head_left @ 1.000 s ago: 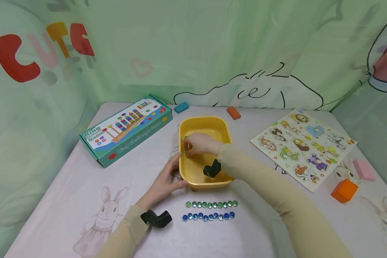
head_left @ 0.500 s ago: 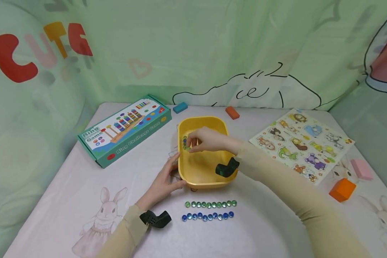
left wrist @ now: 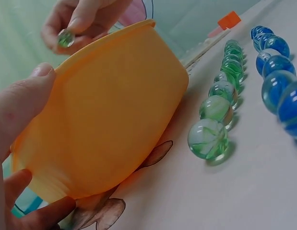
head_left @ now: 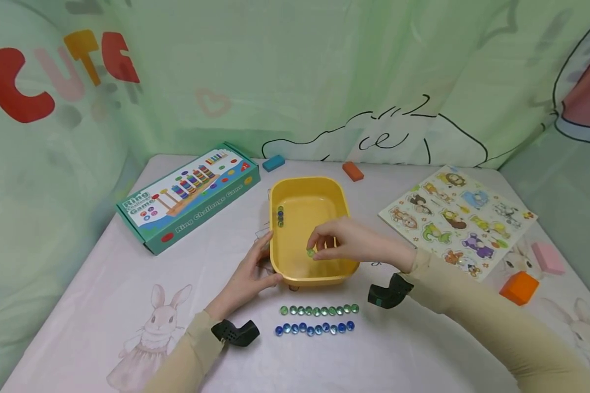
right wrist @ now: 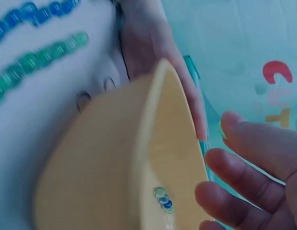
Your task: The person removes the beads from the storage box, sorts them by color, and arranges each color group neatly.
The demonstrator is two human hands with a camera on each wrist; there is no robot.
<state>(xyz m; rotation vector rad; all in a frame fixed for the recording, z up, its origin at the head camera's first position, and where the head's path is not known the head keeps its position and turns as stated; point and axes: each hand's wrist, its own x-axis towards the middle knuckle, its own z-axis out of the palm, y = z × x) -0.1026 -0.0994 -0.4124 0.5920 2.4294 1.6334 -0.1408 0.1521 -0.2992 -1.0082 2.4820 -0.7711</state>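
right fingers: my right hand [head_left: 354,248] pinches 1 green marble [head_left: 311,252] between thumb and fingertips, over the near end of the yellow tub [head_left: 342,192]; the left wrist view shows the same marble [left wrist: 65,38] above the rim.

left fingers: my left hand [head_left: 248,275] grips the tub's near-left corner, thumb on the rim and fingers curled against the outer wall [left wrist: 114,120]; it holds the tub steady.

marble position: above the tub floor, not yet over the counter [head_left: 128,305]; clear of the rim as far as I can judge.

rows on counter: 1 green row [head_left: 319,310] and 1 blue row [head_left: 313,328] lie side by side just in front of the tub, marbles touching or nearly so.

left in tub: about 3 marbles [head_left: 280,216] against the far-left wall, green and blue mixed; the right wrist view shows them [right wrist: 163,199] but is blurred.

handling note: round glass rolls, so I judge the pinch should stay firm until the marble touches the counter beside an end of the green row.

risk: a knock could scatter both rows; approach from above, not along the line.

surroundings: game box [head_left: 189,194] to the left, animal puzzle board [head_left: 457,218] to the right, both well apart.
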